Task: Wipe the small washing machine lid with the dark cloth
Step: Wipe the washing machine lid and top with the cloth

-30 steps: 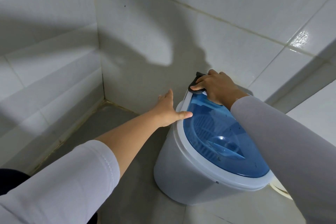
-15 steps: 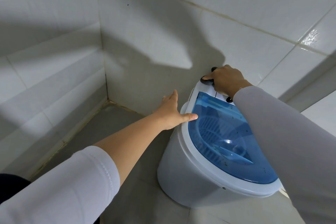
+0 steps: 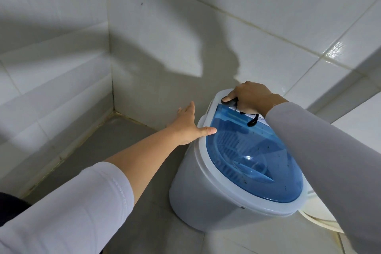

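A small white washing machine (image 3: 206, 198) with a translucent blue lid (image 3: 253, 156) stands on the floor in a tiled corner. My right hand (image 3: 251, 97) presses a dark cloth (image 3: 231, 101) onto the white back edge of the lid; most of the cloth is hidden under the hand, and a black loop (image 3: 252, 122) hangs out over the blue part. My left hand (image 3: 189, 125) rests with fingers spread on the lid's left rim, thumb lying on the white edge. Dark specks dot the blue lid.
White tiled walls (image 3: 165, 33) close in behind and to the left, meeting at a corner. Grey floor (image 3: 115, 142) lies left of the machine. A cream-coloured rim (image 3: 315, 220) shows behind the machine at the lower right. A ledge (image 3: 362, 72) runs along the right wall.
My right hand has slid with the cloth along the lid's back edge, from its far-left corner rightwards. The left hand stays on the rim. The view has shifted a little.
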Motion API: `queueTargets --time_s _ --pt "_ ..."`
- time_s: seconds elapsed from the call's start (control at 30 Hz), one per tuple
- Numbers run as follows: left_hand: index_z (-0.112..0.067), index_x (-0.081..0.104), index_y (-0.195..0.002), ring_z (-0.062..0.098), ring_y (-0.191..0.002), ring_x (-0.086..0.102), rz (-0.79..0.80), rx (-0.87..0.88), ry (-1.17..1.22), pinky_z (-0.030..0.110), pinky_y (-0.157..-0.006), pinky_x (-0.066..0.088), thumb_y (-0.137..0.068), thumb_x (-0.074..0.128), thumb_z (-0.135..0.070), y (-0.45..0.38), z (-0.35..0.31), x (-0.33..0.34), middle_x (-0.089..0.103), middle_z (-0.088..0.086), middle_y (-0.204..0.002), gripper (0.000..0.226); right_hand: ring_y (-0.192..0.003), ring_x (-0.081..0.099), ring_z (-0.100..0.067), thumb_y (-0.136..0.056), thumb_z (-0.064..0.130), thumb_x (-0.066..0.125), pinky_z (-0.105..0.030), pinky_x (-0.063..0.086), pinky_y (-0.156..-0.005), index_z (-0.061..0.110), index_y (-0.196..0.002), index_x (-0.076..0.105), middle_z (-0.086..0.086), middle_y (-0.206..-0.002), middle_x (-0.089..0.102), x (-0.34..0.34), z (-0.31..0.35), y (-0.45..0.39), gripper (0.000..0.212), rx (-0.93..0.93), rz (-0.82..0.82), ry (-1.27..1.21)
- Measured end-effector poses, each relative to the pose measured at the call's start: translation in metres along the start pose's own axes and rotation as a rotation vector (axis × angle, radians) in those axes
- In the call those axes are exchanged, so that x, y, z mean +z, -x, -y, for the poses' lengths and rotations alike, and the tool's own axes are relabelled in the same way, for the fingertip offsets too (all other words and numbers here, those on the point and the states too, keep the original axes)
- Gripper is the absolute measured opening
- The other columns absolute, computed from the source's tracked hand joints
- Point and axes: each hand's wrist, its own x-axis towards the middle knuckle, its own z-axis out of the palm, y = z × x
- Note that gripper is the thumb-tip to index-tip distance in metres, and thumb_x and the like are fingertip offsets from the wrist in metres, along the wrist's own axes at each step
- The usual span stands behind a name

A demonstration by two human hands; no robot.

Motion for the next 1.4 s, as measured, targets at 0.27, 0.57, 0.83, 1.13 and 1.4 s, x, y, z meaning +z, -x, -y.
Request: queueTargets --time_s 0.27,0.57,0.83,1.13,1.4 --pt "-0.017 -0.008 -0.152 0.021 -0.15 -0.01 -0.007 0.002 -0.063 0.056 -0.119 0.012 -0.079 0.066 -0.054 0.005 -0.006 -0.002 -0.002 0.001 -0.163 0.11 -0.103 0.06 -0.022 -0.089 0.022 0.055 -0.027 0.041 -0.072 0.031 -0.11 0.071 0.001 -0.112 0.069 -0.004 -0.01 0.015 0.029 0.001 0.037 -0.047" --pt "-0.015 -0.001 -0.153 0.021 -0.15 -0.006 -0.051 0.071 -0.171 0.054 -0.118 0.015 -0.09 0.053 -0.048 -0.02 -0.035 -0.014 0.002 0.002 -0.163 0.089 -0.112 0.056 -0.031 -0.087 0.006 0.04 -0.034 0.044 -0.086 0.033 -0.122 0.064 -0.008 -0.126 0.061 -0.017 -0.058 0.011 0.05 0.272 -0.19 -0.267" --pt "-0.016 0.006 -0.153 0.026 -0.149 0.01 -0.032 0.038 -0.245 0.055 -0.115 0.023 -0.091 0.056 -0.041 -0.054 -0.042 -0.008 0.013 0.009 -0.16 0.083 -0.106 0.059 -0.033 -0.087 0.006 0.043 -0.034 0.048 -0.083 0.023 -0.125 0.063 -0.012 -0.124 0.059 -0.006 -0.048 -0.008 0.046 0.319 -0.077 -0.315" --pt "-0.022 0.007 -0.153 0.022 -0.15 0.001 -0.035 0.061 -0.245 0.056 -0.117 0.017 -0.091 0.055 -0.042 -0.057 -0.036 -0.005 0.013 0.005 -0.161 0.081 -0.078 0.054 -0.029 -0.087 0.014 0.045 -0.03 0.044 -0.066 0.011 -0.114 0.065 -0.013 -0.099 0.06 0.005 -0.04 -0.019 0.034 0.347 -0.028 -0.285" --pt "-0.024 0.008 -0.153 0.025 -0.15 0.007 -0.058 0.047 -0.23 0.056 -0.116 0.02 -0.091 0.055 -0.045 -0.053 -0.036 -0.004 0.014 0.006 -0.161 0.08 -0.084 0.061 -0.029 -0.088 0.017 0.048 -0.035 0.055 -0.076 0.017 -0.11 0.071 -0.009 -0.105 0.065 0.0 -0.026 -0.002 0.031 0.291 -0.007 -0.402"
